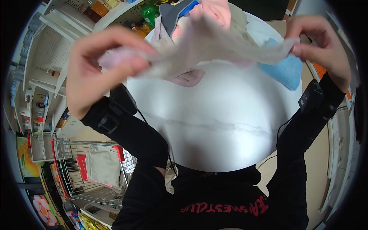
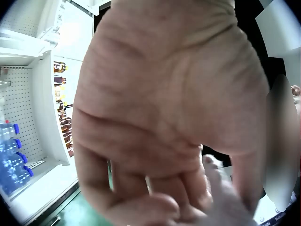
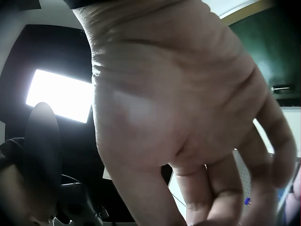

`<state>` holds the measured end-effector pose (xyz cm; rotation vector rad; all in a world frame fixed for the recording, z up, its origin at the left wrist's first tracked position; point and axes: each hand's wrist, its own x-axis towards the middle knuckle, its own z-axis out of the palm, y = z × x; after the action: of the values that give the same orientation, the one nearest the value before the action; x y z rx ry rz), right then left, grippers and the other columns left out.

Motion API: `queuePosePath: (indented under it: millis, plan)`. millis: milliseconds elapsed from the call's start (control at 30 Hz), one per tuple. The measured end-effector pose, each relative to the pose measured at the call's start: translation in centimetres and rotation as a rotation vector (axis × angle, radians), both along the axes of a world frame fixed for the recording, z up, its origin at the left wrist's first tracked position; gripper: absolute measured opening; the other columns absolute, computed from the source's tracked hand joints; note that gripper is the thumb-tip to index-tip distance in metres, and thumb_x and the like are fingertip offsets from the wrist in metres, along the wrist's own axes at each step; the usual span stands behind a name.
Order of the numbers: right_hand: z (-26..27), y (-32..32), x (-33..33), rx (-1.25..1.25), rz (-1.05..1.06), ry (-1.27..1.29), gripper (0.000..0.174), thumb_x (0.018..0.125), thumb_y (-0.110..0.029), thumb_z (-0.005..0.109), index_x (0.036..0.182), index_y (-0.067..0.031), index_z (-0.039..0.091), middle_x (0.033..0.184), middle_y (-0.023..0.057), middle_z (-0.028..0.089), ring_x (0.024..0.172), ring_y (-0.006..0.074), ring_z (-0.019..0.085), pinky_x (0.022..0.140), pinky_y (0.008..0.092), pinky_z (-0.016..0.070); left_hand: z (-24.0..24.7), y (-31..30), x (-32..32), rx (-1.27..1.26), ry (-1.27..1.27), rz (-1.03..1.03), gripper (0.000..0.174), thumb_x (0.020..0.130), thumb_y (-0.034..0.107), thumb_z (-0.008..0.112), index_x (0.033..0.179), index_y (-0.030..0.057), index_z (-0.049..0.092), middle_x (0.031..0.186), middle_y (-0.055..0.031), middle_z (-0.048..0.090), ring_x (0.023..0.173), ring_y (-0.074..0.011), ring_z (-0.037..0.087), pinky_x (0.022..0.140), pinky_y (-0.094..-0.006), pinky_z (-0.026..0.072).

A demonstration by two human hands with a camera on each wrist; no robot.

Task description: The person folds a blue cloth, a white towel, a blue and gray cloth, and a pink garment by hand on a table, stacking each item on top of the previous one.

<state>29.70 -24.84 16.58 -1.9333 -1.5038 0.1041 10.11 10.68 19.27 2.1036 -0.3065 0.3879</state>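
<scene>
A pale, thin cloth (image 1: pixel 226 46), pinkish and blurred, stretches above the table between my two hands in the head view. My left hand (image 1: pixel 90 69) pinches its left end between thumb and fingers. At the other end, my right hand (image 1: pixel 324 46) pinches a corner. In the left wrist view the left hand (image 2: pixel 164 99) fills the middle, with a bit of the cloth (image 2: pixel 223 200) by the fingers. The right hand (image 3: pixel 174 103) covers most of its wrist view, its fingertips out of frame. Behind the cloth lies a mauve piece of fabric (image 1: pixel 186 79), partly hidden.
On the round white table (image 1: pixel 214 142), a pile of clothes (image 1: pixel 218 11) stands at the far side. A blue cloth (image 1: pixel 283 73) lies at the right edge. A shopping cart (image 1: pixel 63 165) holding a beige cloth (image 1: pixel 103 163) is at lower left, near shelves (image 1: pixel 50 46).
</scene>
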Motion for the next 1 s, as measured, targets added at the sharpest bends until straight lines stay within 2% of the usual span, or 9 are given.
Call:
queuePosePath:
  millis: [100,133,167,267,367,533,667,833,1000]
  plan:
    - [-0.3,0.6,0.5,-0.154,0.067,0.052,0.016,0.092,-0.018,0.080,0.090,-0.0024,0.076,0.076,0.0010,0.065,0.068,0.0091,0.060,0.065,0.0240,0.0476,0.2,0.3,0.6,0.406,0.298,-0.332,0.026,0.086,0.018,0.084,0.104,0.0009,0.080,0.089,-0.0024,0.077,0.080,-0.0074,0.068,0.074,-0.0237,0.0521]
    - [-0.2,1.3,0.4,-0.231,0.103,0.075,0.018,0.091,-0.019,0.080,0.089,-0.0020,0.076,0.075,0.0013,0.065,0.067,0.0093,0.061,0.064,0.0242,0.0480,0.1,0.2,1.0,0.406,0.298,-0.332,0.026,0.086,0.018,0.084,0.104,0.0009,0.080,0.089,-0.0024,0.077,0.080,-0.0074,0.068,0.074,-0.0237,0.0521]
    - [-0.1,2.1,0.3,-0.232,0.105,0.075,0.018,0.091,-0.019,0.080,0.089,-0.0020,0.076,0.075,0.0013,0.065,0.067,0.0093,0.061,0.064,0.0242,0.0480,-0.1,0.0,1.7,0.396,0.388,-0.299,0.027,0.085,0.018,0.084,0.105,0.0012,0.080,0.089,-0.0021,0.077,0.080,-0.0076,0.069,0.074,-0.0240,0.0525]
    - [-0.2,4.9,0.1,-0.537,-0.181,0.234,0.019,0.089,-0.019,0.082,0.087,-0.0005,0.077,0.071,0.0024,0.067,0.065,0.0109,0.064,0.060,0.0265,0.0501,-1.2,0.5,3.9,0.374,0.566,-0.228,0.029,0.084,0.018,0.085,0.108,0.0018,0.080,0.089,-0.0014,0.077,0.080,-0.0080,0.069,0.073,-0.0246,0.0531]
    - [-2.6,6.7,1.6,-0.589,-0.221,0.193,0.020,0.088,-0.019,0.082,0.087,0.0002,0.077,0.070,0.0033,0.068,0.064,0.0120,0.066,0.059,0.0276,0.0512,-4.3,2.6,6.6,0.380,0.727,-0.078,0.034,0.082,0.020,0.086,0.110,0.0029,0.080,0.089,-0.0012,0.077,0.078,-0.0079,0.069,0.071,-0.0243,0.0535]
    - [-6.2,10.1,3.7,-0.776,-0.264,0.207,0.021,0.086,-0.021,0.079,0.089,-0.0001,0.078,0.074,0.0045,0.072,0.065,0.0125,0.068,0.060,0.0276,0.0525,-7.8,2.7,9.7,0.432,0.827,-0.085,0.035,0.079,0.022,0.088,0.110,0.0063,0.081,0.089,0.0002,0.076,0.078,-0.0071,0.068,0.069,-0.0229,0.0527]
    - [-9.3,11.6,5.0,-0.857,-0.314,0.193,0.024,0.082,-0.024,0.078,0.089,-0.0009,0.078,0.075,0.0044,0.073,0.065,0.0129,0.068,0.059,0.0282,0.0519,-10.1,3.3,11.4,0.418,1.028,-0.035,0.038,0.077,0.025,0.090,0.111,0.0100,0.082,0.089,0.0016,0.076,0.079,-0.0067,0.068,0.068,-0.0227,0.0526]
    - [-10.3,12.5,5.2,-0.938,-0.361,0.180,0.016,0.077,-0.018,0.079,0.082,-0.0028,0.078,0.075,0.0039,0.073,0.067,0.0162,0.070,0.062,0.0318,0.0546,-11.7,4.0,11.8,0.472,1.134,0.024,0.035,0.077,0.025,0.089,0.109,0.0123,0.082,0.090,0.0026,0.076,0.080,-0.0070,0.068,0.068,-0.0240,0.0533]
    - [-10.7,12.3,5.1,-1.007,-0.368,0.120,0.016,0.077,-0.019,0.078,0.080,-0.0032,0.078,0.076,0.0045,0.075,0.064,0.0146,0.068,0.058,0.0310,0.0518,-11.6,4.1,10.6,0.532,1.158,0.041,0.032,0.078,0.028,0.088,0.105,0.0101,0.082,0.088,0.0026,0.075,0.078,-0.0072,0.066,0.067,-0.0248,0.0531]
